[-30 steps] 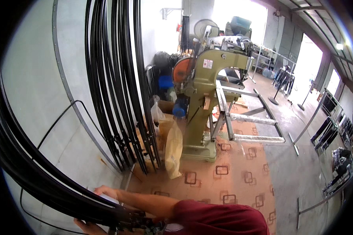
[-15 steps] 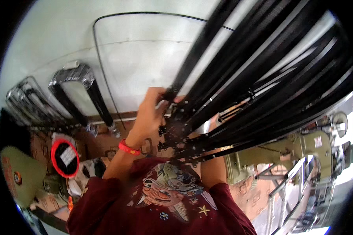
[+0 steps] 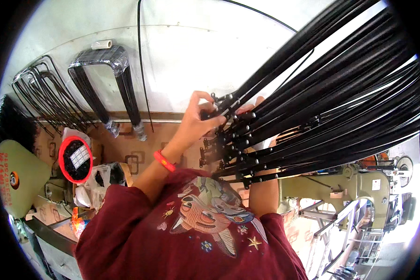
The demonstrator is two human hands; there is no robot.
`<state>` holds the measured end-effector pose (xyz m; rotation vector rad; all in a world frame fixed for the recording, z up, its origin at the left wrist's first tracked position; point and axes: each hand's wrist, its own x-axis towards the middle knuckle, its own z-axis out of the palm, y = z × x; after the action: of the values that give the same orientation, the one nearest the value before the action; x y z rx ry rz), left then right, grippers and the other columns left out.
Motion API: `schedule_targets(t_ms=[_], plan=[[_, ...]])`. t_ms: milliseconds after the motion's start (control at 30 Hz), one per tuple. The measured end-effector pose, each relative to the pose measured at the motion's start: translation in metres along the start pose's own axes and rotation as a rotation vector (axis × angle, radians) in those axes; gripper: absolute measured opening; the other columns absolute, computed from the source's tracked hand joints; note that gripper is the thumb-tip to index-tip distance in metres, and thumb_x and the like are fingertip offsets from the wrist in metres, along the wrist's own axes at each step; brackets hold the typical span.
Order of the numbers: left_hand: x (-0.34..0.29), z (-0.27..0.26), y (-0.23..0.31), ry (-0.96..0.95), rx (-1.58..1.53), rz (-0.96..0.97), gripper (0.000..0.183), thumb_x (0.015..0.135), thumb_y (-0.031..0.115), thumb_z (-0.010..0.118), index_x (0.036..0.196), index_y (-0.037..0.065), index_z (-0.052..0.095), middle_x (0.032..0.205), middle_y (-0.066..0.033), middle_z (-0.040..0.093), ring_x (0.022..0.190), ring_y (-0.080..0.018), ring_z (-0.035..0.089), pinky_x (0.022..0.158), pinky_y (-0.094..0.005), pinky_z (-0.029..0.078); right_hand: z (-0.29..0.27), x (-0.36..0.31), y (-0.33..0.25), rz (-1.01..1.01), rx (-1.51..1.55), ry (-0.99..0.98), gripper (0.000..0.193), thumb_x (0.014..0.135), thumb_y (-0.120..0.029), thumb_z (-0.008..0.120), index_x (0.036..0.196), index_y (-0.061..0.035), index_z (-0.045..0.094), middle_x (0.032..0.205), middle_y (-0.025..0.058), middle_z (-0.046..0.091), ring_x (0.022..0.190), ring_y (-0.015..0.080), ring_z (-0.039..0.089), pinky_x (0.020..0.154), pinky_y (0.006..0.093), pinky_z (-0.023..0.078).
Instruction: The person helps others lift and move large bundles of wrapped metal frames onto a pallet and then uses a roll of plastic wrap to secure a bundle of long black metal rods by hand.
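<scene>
A large bundle of long black metal rods (image 3: 331, 93) runs from the centre to the upper right, with small riveted brackets (image 3: 238, 144) on the near ends. My left hand (image 3: 198, 116), a red band on its wrist, is closed with thumb and fingers pinching the bracket ends of the uppermost rods. My right hand (image 3: 251, 106) is behind the bundle. Only a few of its fingertips show, curled round the upper edge beside the left hand, so it appears to hold the rods from beneath. The right forearm passes below the bundle.
Black bent frames (image 3: 51, 93) and a plastic-wrapped stack of U-shaped frames (image 3: 102, 58) lean on the white wall (image 3: 186, 51). At left stand a red-rimmed bucket (image 3: 62, 163) of black parts and a green machine (image 3: 25, 179). Another green machine (image 3: 359, 186) stands at right.
The view has shifted, and the bundle now lies lower and flatter in it. My left hand stays at the bracket ends, its fingers now more clearly pinching the top rods.
</scene>
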<state>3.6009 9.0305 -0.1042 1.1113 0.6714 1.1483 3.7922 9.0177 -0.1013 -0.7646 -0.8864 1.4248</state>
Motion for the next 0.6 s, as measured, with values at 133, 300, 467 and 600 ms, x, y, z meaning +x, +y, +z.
schedule_targets(t_ms=[133, 300, 467, 600], plan=[[0.004, -0.012, 0.011, 0.001, 0.205, 0.193, 0.016, 0.076, 0.002, 0.062, 0.087, 0.006, 0.05, 0.066, 0.0032, 0.05, 0.059, -0.003, 0.044, 0.049, -0.0165, 0.033, -0.025, 0.008, 0.009, -0.104, 0.264, -0.275, 0.06, 0.077, -0.058, 0.042, 0.09, -0.0009, 0.056, 0.079, 0.0142, 0.055, 0.067, 0.0303, 0.056, 0.062, 0.0413, 0.05], [0.006, -0.012, 0.017, 0.081, 0.211, 0.249, 0.007, 0.078, 0.003, 0.059, 0.083, 0.005, 0.055, 0.076, 0.0005, 0.05, 0.071, -0.006, 0.047, 0.06, -0.0195, 0.036, -0.007, 0.016, 0.02, -0.236, 0.413, -0.42, 0.055, 0.077, -0.058, 0.044, 0.082, -0.0043, 0.055, 0.072, 0.0084, 0.049, 0.064, 0.0306, 0.055, 0.068, 0.0462, 0.046], [-0.014, 0.02, 0.014, 0.142, 1.033, 0.998, 0.038, 0.065, 0.0, 0.062, 0.101, 0.006, 0.05, 0.094, -0.0109, 0.051, 0.09, -0.027, 0.049, 0.08, -0.0354, 0.038, -0.022, 0.018, 0.017, -0.151, 0.32, -0.365, 0.055, 0.076, -0.058, 0.047, 0.091, -0.0063, 0.054, 0.077, 0.0099, 0.052, 0.075, 0.0278, 0.054, 0.072, 0.0358, 0.045], [-0.012, 0.033, 0.002, 0.078, 0.964, 0.956, 0.036, 0.064, 0.002, 0.066, 0.096, 0.006, 0.051, 0.09, -0.0079, 0.055, 0.086, -0.0258, 0.052, 0.076, -0.0354, 0.041, -0.002, 0.0, 0.002, -0.05, 0.369, -0.469, 0.043, 0.084, -0.045, 0.043, 0.101, -0.0052, 0.044, 0.092, 0.0178, 0.051, 0.09, 0.0265, 0.049, 0.076, 0.0349, 0.046]])
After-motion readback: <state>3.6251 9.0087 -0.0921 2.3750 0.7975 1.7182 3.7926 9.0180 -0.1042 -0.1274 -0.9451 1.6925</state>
